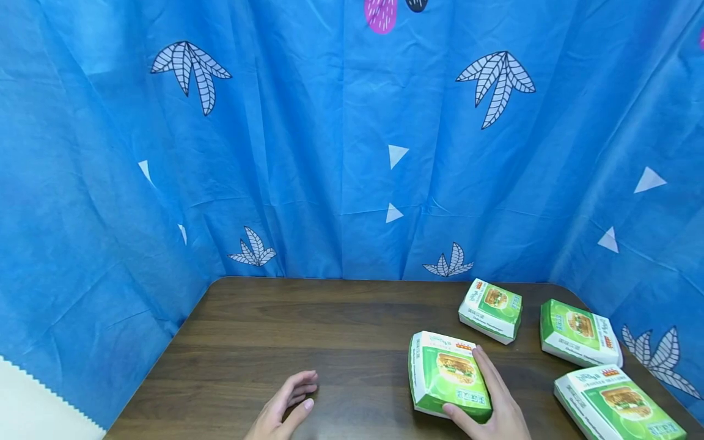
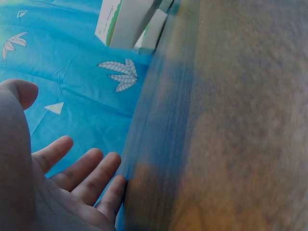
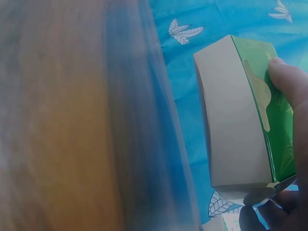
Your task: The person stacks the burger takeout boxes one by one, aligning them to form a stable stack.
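Note:
My right hand (image 1: 492, 397) grips a green and white burger box (image 1: 451, 376) printed with a sandwich picture. The thumb lies along its near side and the fingers along its right side. In the right wrist view the thumb presses the green side of this burger box (image 3: 240, 115), which shows blue cloth between it and the tabletop. To the left, my left hand (image 1: 286, 406) is over the table with nothing in it; its fingers are loosely bent. The left wrist view shows this left hand (image 2: 72, 183) with palm bare and fingers apart.
Three similar boxes are on the right side of the brown wooden table (image 1: 275, 330): one at the back (image 1: 491, 310), one by the right edge (image 1: 580, 333) and one at the near right (image 1: 620, 403). A blue patterned curtain (image 1: 308, 153) hangs around the table.

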A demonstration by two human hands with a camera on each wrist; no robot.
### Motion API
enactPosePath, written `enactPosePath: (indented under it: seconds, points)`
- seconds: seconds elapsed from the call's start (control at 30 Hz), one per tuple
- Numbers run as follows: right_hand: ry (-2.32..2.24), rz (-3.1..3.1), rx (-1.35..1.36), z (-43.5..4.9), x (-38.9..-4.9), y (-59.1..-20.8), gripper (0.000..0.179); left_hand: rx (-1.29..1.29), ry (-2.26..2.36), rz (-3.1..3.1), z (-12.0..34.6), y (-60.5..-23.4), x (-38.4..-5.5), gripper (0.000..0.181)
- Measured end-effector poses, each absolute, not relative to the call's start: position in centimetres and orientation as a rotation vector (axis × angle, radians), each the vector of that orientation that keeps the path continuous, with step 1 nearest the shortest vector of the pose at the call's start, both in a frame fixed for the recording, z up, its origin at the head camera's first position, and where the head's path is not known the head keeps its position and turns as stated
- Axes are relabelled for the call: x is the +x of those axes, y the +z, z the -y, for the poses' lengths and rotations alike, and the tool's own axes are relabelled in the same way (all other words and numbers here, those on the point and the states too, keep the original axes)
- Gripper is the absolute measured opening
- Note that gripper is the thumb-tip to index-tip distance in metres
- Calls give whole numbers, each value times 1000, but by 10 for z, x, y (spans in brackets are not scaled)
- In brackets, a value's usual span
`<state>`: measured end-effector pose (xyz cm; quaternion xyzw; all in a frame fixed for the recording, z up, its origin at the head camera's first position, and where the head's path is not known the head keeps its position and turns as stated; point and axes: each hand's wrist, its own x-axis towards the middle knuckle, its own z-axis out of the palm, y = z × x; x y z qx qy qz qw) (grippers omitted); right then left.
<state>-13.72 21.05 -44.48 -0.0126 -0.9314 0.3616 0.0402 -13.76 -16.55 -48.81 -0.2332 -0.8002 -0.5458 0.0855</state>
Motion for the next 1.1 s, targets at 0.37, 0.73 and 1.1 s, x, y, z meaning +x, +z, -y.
enactPosePath:
  seconds: [0.37, 0.73, 1.1]
  points:
    - [1094, 2863, -78, -201, -135, -443, 110, -673, -1650, 2396, 166, -486, -137, 40]
    - [1184, 2893, -76, -196, -134, -442, 111, -554, -1705, 2457, 164, -484, -136, 42]
    - [1282, 2924, -116, -191, -132, -442, 112, -623, -1659, 2451, 164, -484, -136, 41]
